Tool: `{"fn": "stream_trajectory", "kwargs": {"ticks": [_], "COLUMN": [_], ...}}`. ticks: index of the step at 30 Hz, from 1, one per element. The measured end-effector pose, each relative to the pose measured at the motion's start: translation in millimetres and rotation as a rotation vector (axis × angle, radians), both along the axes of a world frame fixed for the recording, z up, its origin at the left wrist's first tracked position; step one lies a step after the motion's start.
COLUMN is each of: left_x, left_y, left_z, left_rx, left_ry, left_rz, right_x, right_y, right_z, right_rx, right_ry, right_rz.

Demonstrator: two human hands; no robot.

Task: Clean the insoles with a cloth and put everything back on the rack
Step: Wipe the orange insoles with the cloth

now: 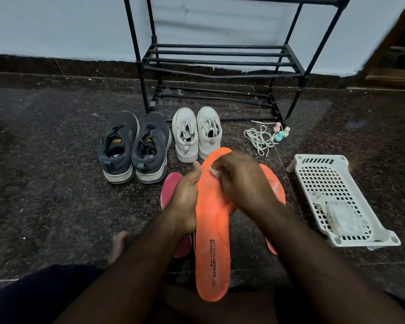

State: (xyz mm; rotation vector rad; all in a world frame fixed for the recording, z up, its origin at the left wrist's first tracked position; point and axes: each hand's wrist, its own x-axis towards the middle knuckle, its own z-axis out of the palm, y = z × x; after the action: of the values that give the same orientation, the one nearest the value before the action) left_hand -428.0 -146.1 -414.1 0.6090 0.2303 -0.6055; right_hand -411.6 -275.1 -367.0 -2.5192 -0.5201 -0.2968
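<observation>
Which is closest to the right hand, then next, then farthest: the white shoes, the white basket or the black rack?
From the right hand:
1. white shoes, just beyond the hand, slightly left.
2. white basket, on the floor to the right.
3. black rack, farthest, against the wall.

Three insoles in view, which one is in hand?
The orange insole with printed lettering, gripped by the left hand. The second orange one and the pink one lie on the floor.

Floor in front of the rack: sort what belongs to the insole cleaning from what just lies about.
Job:
orange insole in left hand
right hand rubbing it
second orange insole
pink insole
grey shoes
white shoes
rack

Lying about:
laces
small bottles
white basket
</observation>
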Motion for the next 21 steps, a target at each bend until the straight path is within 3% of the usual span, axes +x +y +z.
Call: {"fn": "stream_trajectory", "kwargs": {"ticks": [3, 11, 17, 21], "left_x": [1, 6, 1, 2], "left_y": [1, 7, 2, 3], "left_z": [1, -4, -1, -1], "left_rx": [-0.022, -0.007, 0.026, 0.018], "left_ry": [-0.004, 0.060, 0.010, 0.026], "left_rz": [-0.015, 0.088, -0.002, 0.026], "right_x": [6, -8, 9, -1], "right_y": [-12, 21, -8, 11], "right_z": [3, -14, -7, -14], "right_rx": [0.028, -0.058, -0.032, -0.073], "right_ry": [-0.004, 0.005, -0.035, -0.024], "right_rz": [-0.133, 0.121, -0.099, 0.012]}}
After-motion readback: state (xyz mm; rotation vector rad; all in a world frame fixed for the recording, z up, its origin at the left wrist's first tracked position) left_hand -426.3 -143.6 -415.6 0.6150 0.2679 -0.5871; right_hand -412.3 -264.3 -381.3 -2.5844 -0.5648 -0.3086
